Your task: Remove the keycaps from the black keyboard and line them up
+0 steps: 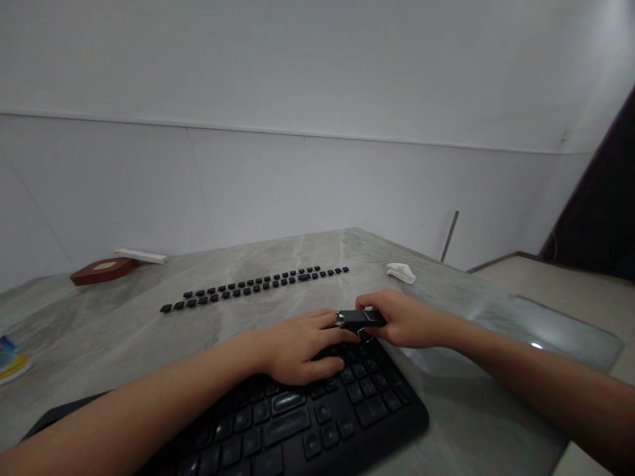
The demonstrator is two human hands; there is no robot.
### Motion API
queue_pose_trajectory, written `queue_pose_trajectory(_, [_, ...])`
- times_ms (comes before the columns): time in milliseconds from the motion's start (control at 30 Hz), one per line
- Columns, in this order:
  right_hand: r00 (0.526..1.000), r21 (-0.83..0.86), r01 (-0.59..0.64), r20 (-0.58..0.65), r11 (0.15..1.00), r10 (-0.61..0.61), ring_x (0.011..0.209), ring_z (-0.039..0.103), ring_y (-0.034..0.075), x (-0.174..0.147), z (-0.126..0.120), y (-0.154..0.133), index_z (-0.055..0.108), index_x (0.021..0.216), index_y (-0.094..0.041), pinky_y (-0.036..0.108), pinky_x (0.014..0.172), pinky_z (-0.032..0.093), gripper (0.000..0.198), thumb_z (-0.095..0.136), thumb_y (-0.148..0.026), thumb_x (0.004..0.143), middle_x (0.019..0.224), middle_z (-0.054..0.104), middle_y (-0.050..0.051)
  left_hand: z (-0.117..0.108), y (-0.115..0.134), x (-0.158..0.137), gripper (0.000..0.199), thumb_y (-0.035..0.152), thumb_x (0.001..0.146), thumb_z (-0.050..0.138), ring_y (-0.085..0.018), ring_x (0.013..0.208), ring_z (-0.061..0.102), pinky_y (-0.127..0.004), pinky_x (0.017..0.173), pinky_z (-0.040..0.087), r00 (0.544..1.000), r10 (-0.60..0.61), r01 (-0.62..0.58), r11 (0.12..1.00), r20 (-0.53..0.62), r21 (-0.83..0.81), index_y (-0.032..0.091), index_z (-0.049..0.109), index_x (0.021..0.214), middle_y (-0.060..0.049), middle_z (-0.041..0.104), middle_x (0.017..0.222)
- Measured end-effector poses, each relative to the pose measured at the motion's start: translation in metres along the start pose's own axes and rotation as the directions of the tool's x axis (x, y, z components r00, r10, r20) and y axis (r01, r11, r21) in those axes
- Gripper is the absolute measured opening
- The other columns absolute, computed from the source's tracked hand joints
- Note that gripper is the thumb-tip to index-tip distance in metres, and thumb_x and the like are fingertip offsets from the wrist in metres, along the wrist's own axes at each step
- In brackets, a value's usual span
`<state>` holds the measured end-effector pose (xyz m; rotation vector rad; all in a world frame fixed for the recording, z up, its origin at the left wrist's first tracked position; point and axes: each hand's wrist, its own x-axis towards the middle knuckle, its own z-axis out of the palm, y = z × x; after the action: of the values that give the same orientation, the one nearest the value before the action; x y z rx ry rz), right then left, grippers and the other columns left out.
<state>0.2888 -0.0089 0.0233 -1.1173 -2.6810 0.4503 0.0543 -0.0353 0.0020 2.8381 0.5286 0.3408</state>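
Note:
A black keyboard (288, 426) lies on the table in front of me, tilted across the view, and my left forearm covers part of it. My left hand (305, 347) rests flat over its far side with the fingers stretched out, holding nothing. At the keyboard's far right corner, my right hand (401, 317) is closed on a small black keycap puller (360, 319) with a metal end and thin wire. The puller is beside my left fingertips; whether its wire touches a key is hidden. Beyond the hands, black keycaps (256, 288) stand in two long rows.
A crumpled white tissue (401, 272) lies on the grey marbled table (124, 357). At the back left are a red-brown box (102, 270) and a white strip (141, 255). A colourful item (12, 360) shows at the left edge, and a clear sheet (560, 330) covers the right side.

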Motion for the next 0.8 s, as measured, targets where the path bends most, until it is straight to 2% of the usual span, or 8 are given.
queue_pose_trajectory(167, [1.000,-0.039,-0.019,-0.010,0.999,0.019,0.059,0.053,0.014,-0.001,0.000,-0.004,0.063,0.077,-0.015,0.025,0.054,0.031,0.006,0.058,-0.013,0.075,0.065,0.064,0.004,0.000,0.000,0.000,0.044,0.029,0.092,0.048,-0.027,0.129,0.046,-0.044,0.111,0.037,1.000,-0.010,0.010,1.000,0.006,-0.007,0.020,0.044,0.136,-0.012,0.048,0.140])
queue_pose_trajectory(267, [0.999,-0.033,-0.036,0.025,0.999,0.037,0.063,0.054,0.015,0.000,-0.002,-0.003,0.064,0.078,-0.014,0.025,0.055,0.033,0.005,0.059,-0.016,0.076,0.071,0.067,0.006,0.000,-0.001,0.000,0.045,0.030,0.093,0.048,-0.027,0.132,0.044,-0.044,0.112,0.035,1.000,-0.001,0.001,1.000,0.006,-0.012,0.019,0.044,0.136,-0.012,0.046,0.143])
queue_pose_trajectory(433, [0.990,0.060,-0.081,0.124,0.995,0.073,0.066,0.055,0.015,0.003,-0.005,0.003,0.065,0.084,-0.014,0.024,0.057,0.036,0.013,0.055,-0.016,0.077,0.075,0.067,0.005,-0.001,0.000,0.000,0.045,0.029,0.093,0.048,-0.029,0.136,0.039,-0.047,0.113,0.034,1.000,0.013,-0.014,0.999,-0.020,-0.034,0.021,0.043,0.137,-0.011,0.037,0.151])
queue_pose_trajectory(567, [0.982,0.169,-0.133,0.158,0.977,0.106,0.056,0.049,0.012,0.005,-0.006,0.008,0.059,0.074,-0.015,0.022,0.052,0.035,0.005,0.056,-0.017,0.070,0.062,0.058,0.000,-0.002,0.001,-0.001,0.049,0.029,0.093,0.048,-0.028,0.136,0.040,-0.046,0.112,0.035,1.000,0.016,-0.017,0.999,-0.024,-0.043,0.022,0.040,0.140,-0.011,0.036,0.152])
queue_pose_trajectory(633, [0.964,0.303,-0.232,0.202,0.925,0.175,0.046,0.045,0.010,0.006,-0.007,0.008,0.058,0.076,-0.016,0.021,0.044,0.033,0.010,0.056,-0.016,0.066,0.053,0.050,-0.004,-0.003,0.001,0.000,0.054,0.030,0.093,0.048,-0.029,0.138,0.037,-0.047,0.113,0.034,1.000,0.006,-0.006,0.999,-0.007,-0.035,0.022,0.033,0.145,-0.011,0.033,0.153])
queue_pose_trajectory(700, [0.940,0.454,-0.334,0.228,0.826,0.254,0.036,0.041,0.009,0.007,-0.006,0.008,0.057,0.082,-0.017,0.020,0.037,0.029,0.020,0.055,-0.017,0.062,0.045,0.042,-0.008,-0.003,0.002,0.001,0.058,0.033,0.095,0.046,-0.030,0.140,0.032,-0.049,0.114,0.031,1.000,-0.008,0.008,1.000,0.023,-0.013,0.022,0.028,0.149,-0.011,0.029,0.155])
queue_pose_trajectory(800, [0.934,0.656,-0.344,0.167,0.671,0.316,0.031,0.038,0.009,0.008,0.001,0.007,0.057,0.082,-0.017,0.019,0.032,0.026,0.027,0.054,-0.016,0.056,0.039,0.041,-0.009,-0.003,0.001,0.004,0.059,0.040,0.097,0.043,-0.032,0.143,0.026,-0.052,0.115,0.028,0.996,-0.031,0.029,0.999,0.082,0.032,0.020,0.027,0.150,-0.013,0.024,0.157])
